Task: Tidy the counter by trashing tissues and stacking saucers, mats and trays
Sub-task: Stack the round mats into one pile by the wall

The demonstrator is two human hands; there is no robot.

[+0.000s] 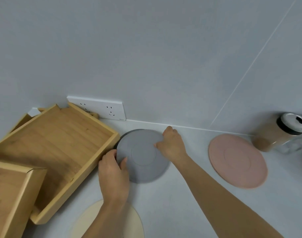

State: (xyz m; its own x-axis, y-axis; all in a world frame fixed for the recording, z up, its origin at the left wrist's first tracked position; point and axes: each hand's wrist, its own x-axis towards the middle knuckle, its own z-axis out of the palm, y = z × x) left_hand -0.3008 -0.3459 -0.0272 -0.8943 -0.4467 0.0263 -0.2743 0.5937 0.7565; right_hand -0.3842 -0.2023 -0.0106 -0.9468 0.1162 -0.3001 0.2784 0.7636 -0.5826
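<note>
Cream-coloured and round, a mat (110, 220) lies nearest on the pale tabletop (181, 194), half covered by the person's left forearm. To the left sit the wooden trays (60, 143): a big one set askew against the wall, one more peeking out behind it, and another overlapping its near corner. They look gathered but hardly squared up, so I would call the tray stacking only partly done. No tissues are in sight, which suggests that part may be finished, though the view takes in only this corner.

Out on the right a pink mat (237, 161) lies flat by itself, well apart from the others, near a lidded jar (280, 134). So three round pieces remain spread out, and the stacking of them seems just begun.

Between the trays and the pink one is the grey mat (143, 157), just beside the big tray's wall. Both hands are on it. The left hand (113, 170) has a closed grip on the near-left rim, thumb on top, fingers curled under the edge. The right hand (172, 143) pinches the far-right rim, thumb pressed on the upper face, fingers tucked behind. Whether the mat is lifted clear of the tabletop I cannot tell.
</note>
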